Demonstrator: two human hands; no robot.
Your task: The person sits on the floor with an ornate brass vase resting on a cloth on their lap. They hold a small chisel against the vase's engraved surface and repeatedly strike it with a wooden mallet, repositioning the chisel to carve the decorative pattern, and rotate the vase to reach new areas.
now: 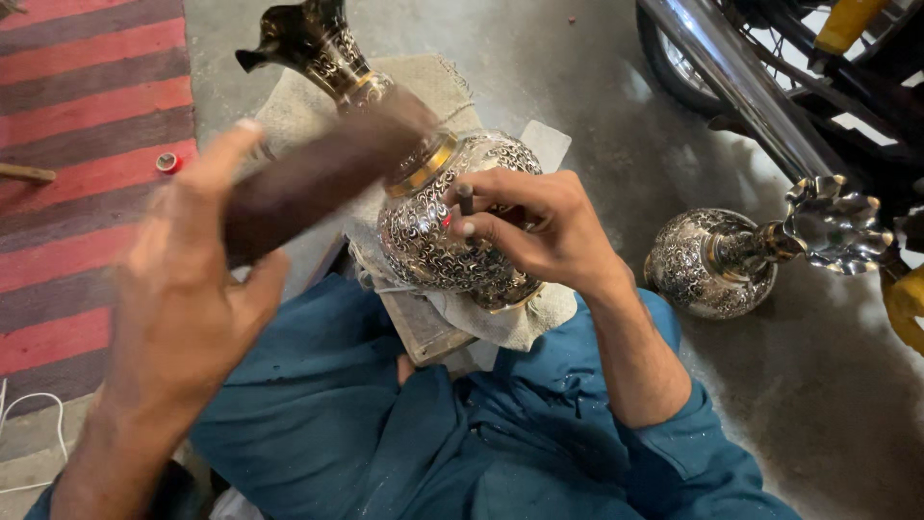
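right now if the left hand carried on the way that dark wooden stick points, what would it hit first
Most likely the top of the thin metal punch that the right hand holds against the engraved silver vase. The left hand and its dark wooden stick are motion-blurred, so depth is uncertain.

**Blurred, covered and cut off**

The left hand [183,289] and the dark wooden handle [308,183] it grips are smeared with blur; the handle's far end cannot be made out. The right hand [539,226] covers part of the engraved vase [423,231], and only the top of the small punch [465,199] shows between its fingers. Cloth [510,323] hides the block under the vase. The motorcycle [770,67] is cut by the top and right edges. The small red object [167,163] on the rug [87,125] is too small to tell.
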